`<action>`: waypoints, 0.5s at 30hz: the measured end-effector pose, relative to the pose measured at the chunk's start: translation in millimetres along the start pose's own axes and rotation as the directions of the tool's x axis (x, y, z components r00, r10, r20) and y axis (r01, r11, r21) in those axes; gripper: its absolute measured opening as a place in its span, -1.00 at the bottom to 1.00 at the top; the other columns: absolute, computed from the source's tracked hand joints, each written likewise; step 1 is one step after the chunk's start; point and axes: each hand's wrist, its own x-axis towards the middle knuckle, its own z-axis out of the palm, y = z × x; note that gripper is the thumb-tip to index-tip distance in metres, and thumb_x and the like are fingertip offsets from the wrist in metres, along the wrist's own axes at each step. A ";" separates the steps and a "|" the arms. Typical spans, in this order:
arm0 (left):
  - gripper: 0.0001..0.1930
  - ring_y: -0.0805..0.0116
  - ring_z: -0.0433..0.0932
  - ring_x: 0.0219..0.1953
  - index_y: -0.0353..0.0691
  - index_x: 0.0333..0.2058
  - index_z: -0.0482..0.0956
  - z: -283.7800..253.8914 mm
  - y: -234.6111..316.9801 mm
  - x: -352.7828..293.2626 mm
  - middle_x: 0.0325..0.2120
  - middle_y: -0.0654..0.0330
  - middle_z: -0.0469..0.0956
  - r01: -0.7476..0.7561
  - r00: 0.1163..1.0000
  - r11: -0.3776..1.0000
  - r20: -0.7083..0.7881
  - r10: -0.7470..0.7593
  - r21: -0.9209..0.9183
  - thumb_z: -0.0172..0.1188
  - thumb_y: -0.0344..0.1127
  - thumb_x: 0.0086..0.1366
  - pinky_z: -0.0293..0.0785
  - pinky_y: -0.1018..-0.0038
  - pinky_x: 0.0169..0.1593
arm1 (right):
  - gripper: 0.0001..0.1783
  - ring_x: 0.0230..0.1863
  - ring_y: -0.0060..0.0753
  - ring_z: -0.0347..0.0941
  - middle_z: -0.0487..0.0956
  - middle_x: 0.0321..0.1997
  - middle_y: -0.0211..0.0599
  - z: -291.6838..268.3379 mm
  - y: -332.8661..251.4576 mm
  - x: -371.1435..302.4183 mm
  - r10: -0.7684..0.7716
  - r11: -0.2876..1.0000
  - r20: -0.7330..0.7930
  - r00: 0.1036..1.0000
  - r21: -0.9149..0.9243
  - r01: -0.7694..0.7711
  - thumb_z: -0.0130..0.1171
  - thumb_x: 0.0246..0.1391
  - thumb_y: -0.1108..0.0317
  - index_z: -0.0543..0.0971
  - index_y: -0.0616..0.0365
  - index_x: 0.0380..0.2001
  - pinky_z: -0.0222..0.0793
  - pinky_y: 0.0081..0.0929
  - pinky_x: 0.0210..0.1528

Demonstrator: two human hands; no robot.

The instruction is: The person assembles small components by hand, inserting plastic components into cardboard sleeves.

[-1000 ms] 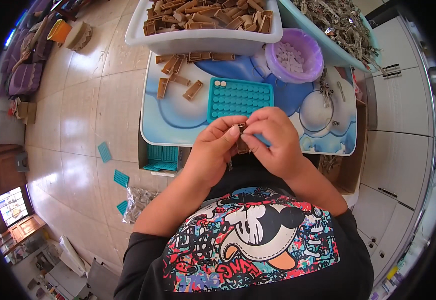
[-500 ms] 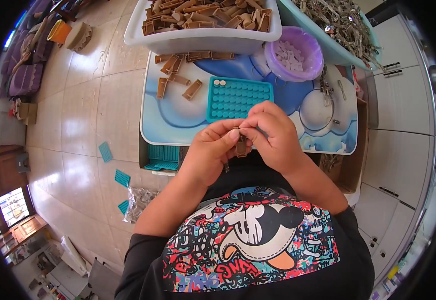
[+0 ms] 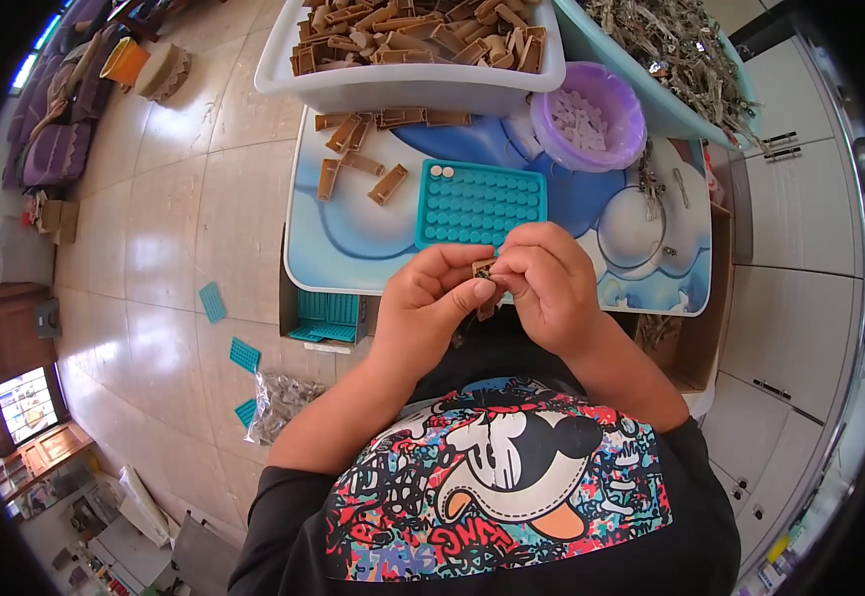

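My left hand (image 3: 428, 303) grips a narrow brown plastic casing (image 3: 485, 308) between thumb and fingers, just in front of the table's near edge. Its upper end sticks out above the thumb, with small dark parts showing inside. The fingers of my right hand (image 3: 557, 283) are pinched together at that upper end; whatever they hold is too small and covered to name. Beyond the hands lies a teal tray (image 3: 482, 204) with rows of round raised spots. Two small cream discs (image 3: 441, 172) sit at its far left corner.
Several loose brown casings (image 3: 388, 185) lie left of the tray. A white bin (image 3: 413, 89) of casings, a purple basket (image 3: 596, 154) of white pieces and a pale green tub (image 3: 651, 109) of metal parts stand behind. Chains (image 3: 649, 184) lie at right. Teal trays (image 3: 328, 313) fill a box below.
The brown casing has been tipped, and its upper end now shows between my fingertips. My right hand has shifted slightly with it. The whole view has moved a little.
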 end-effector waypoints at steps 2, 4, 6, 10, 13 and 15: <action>-0.70 0.51 0.46 -0.35 -0.43 -0.04 0.38 1.1 0.5 -1.1 -0.28 0.14 0.55 -0.032 0.999 0.998 0.013 0.032 0.048 0.09 -0.53 0.24 0.41 0.59 -0.27 | -0.83 -0.44 -0.19 0.40 0.45 -0.41 -0.25 -0.7 -0.6 0.6 -0.008 1.000 0.005 1.000 -0.009 0.008 0.19 -0.27 0.52 0.43 0.17 -0.51 0.32 -0.35 -0.42; -0.71 0.52 0.45 -0.35 -0.42 -0.04 0.39 1.4 0.1 -2.9 -0.28 0.16 0.54 -0.037 0.999 0.996 0.000 0.037 0.080 0.08 -0.53 0.25 0.40 0.60 -0.27 | -0.82 -0.44 -0.20 0.39 0.44 -0.42 -0.26 -1.2 -1.9 1.8 -0.019 1.000 0.011 1.000 -0.013 0.019 0.20 -0.28 0.50 0.43 0.16 -0.52 0.30 -0.35 -0.42; -0.71 0.54 0.45 -0.35 -0.42 -0.04 0.40 2.7 0.6 -3.5 -0.28 0.17 0.54 -0.041 0.999 0.993 -0.012 0.042 0.111 0.08 -0.52 0.25 0.40 0.60 -0.27 | -0.83 -0.44 -0.20 0.38 0.44 -0.42 -0.27 -3.5 -5.4 4.6 -0.035 0.997 0.014 0.999 -0.066 0.036 0.20 -0.27 0.48 0.42 0.14 -0.53 0.28 -0.35 -0.41; -0.72 0.56 0.45 -0.35 -0.41 -0.04 0.40 4.9 1.2 -2.4 -0.29 0.19 0.54 -0.028 0.999 0.993 -0.019 0.030 0.115 0.05 -0.46 0.28 0.41 0.60 -0.26 | -0.82 -0.44 -0.21 0.38 0.43 -0.43 -0.29 -6.3 -7.4 6.6 -0.069 0.991 0.018 0.997 -0.110 0.071 0.21 -0.27 0.47 0.42 0.14 -0.52 0.27 -0.35 -0.43; -0.73 0.51 0.50 -0.31 -0.38 -0.05 0.40 2.4 -1.3 0.3 -0.28 0.16 0.55 0.084 0.995 0.994 -0.057 -0.087 -0.067 0.05 -0.40 0.30 0.44 0.57 -0.21 | -0.82 -0.45 -0.22 0.38 0.43 -0.43 -0.30 -4.6 -8.2 6.6 -0.075 0.980 0.004 0.997 -0.182 0.075 0.23 -0.26 0.46 0.43 0.14 -0.53 0.27 -0.34 -0.41; -0.74 0.46 0.53 -0.28 -0.36 -0.07 0.40 -1.5 -3.4 4.2 -0.26 0.14 0.55 0.170 0.978 0.956 -0.080 -0.193 -0.240 0.04 -0.38 0.30 0.47 0.55 -0.18 | -0.83 -0.45 -0.23 0.37 0.43 -0.45 -0.32 -1.9 -4.4 5.5 -0.023 0.991 -0.041 0.999 -0.132 0.017 0.24 -0.22 0.44 0.44 0.13 -0.51 0.25 -0.34 -0.39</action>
